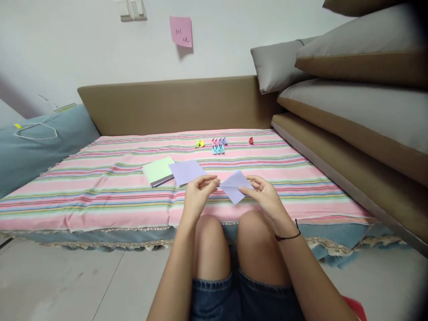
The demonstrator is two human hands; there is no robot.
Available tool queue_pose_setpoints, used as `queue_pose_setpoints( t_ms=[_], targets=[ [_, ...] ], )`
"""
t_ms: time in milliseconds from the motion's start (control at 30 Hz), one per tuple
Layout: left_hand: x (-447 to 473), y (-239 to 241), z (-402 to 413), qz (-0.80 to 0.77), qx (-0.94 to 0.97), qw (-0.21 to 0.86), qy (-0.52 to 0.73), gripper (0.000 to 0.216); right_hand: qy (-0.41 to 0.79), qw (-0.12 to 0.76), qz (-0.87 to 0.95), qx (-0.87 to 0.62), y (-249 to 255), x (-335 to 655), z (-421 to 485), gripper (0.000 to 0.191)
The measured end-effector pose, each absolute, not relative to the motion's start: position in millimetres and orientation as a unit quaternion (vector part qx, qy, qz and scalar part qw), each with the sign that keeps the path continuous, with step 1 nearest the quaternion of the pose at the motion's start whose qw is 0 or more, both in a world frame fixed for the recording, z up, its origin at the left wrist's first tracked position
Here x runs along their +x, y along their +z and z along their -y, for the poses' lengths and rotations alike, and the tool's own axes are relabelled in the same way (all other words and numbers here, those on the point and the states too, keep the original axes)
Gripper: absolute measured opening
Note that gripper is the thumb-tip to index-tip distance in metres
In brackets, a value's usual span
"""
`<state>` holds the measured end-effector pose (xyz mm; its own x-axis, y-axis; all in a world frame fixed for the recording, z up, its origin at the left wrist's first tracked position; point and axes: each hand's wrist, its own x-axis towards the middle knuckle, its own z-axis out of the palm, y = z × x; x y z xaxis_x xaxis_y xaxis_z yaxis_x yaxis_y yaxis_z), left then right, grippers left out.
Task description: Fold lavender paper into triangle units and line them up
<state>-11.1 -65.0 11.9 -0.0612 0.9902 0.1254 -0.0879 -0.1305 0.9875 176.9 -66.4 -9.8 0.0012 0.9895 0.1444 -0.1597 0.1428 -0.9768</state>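
A small purple sheet of origami paper (235, 185) with a crease across it is held up in front of my knees, one corner pointing down. My right hand (265, 198) grips its right side, thumb on the near face and fingers behind. At the left corner, my left hand (199, 192) has thumb and fingers pinched together on the tip of the paper. Just beyond my left hand lies another purple sheet (187, 171), flat on the striped cloth. It sits beside a stack of paper (158, 170) with a light green sheet on top.
Several small folded paper pieces, blue (218, 150), pink (216, 141) and yellow (201, 143), stand farther back on the striped cloth (110, 187). A red folded piece (251, 140) sits apart to their right. Stacked cushions (354, 98) rise on the right; a white hanger (36, 130) lies far left.
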Motion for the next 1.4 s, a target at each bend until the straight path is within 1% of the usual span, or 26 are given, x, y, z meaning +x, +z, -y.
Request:
queue_pose_setpoints(
  t_ms=[67,233,367,467,567,633,700,933,1067,1133,1200,1333,1400],
  targets=[
    [1,9,56,-0.449,0.474,0.528,0.542,0.029,0.512,0.575,0.482,-0.419,-12,174,61,0.038],
    [31,-13,43,-0.452,0.414,0.554,0.564,0.025,0.545,0.638,0.344,-0.421,-21,159,52,0.038],
    [37,-27,39,-0.419,0.346,0.613,0.574,0.021,0.544,0.651,0.268,-0.455,-25,150,51,0.039],
    [29,-24,33,-0.413,0.382,0.645,0.517,0.020,0.542,0.611,0.296,-0.494,-25,157,47,0.036],
    [18,-14,22,-0.449,0.432,0.638,0.454,0.020,0.563,0.554,0.358,-0.498,-22,172,37,0.031],
    [13,-10,13,-0.463,0.448,0.630,0.434,0.020,0.578,0.513,0.394,-0.498,-20,180,28,0.029],
    [11,-8,4,-0.467,0.455,0.626,0.428,0.021,0.590,0.486,0.417,-0.492,-20,183,21,0.028],
    [11,-22,-8,-0.471,0.440,0.620,0.447,0.021,0.581,0.445,0.476,-0.488,-32,179,17,0.020],
    [6,-25,-13,-0.464,0.380,0.629,0.494,0.020,0.592,0.421,0.487,-0.485,-36,175,22,0.018],
    [1,-24,-15,-0.457,0.358,0.619,0.530,0.020,0.601,0.426,0.468,-0.489,-36,173,23,0.020],
    [-3,-24,-13,-0.448,0.365,0.615,0.537,0.022,0.607,0.444,0.429,-0.500,-35,171,24,0.023],
    [0,-30,1,-0.428,0.448,0.663,0.421,0.027,0.595,0.487,0.378,-0.516,-35,172,23,0.028],
    [4,-34,8,-0.440,0.458,0.665,0.393,0.026,0.580,0.505,0.370,-0.521,-37,174,24,0.029]
  ],
)
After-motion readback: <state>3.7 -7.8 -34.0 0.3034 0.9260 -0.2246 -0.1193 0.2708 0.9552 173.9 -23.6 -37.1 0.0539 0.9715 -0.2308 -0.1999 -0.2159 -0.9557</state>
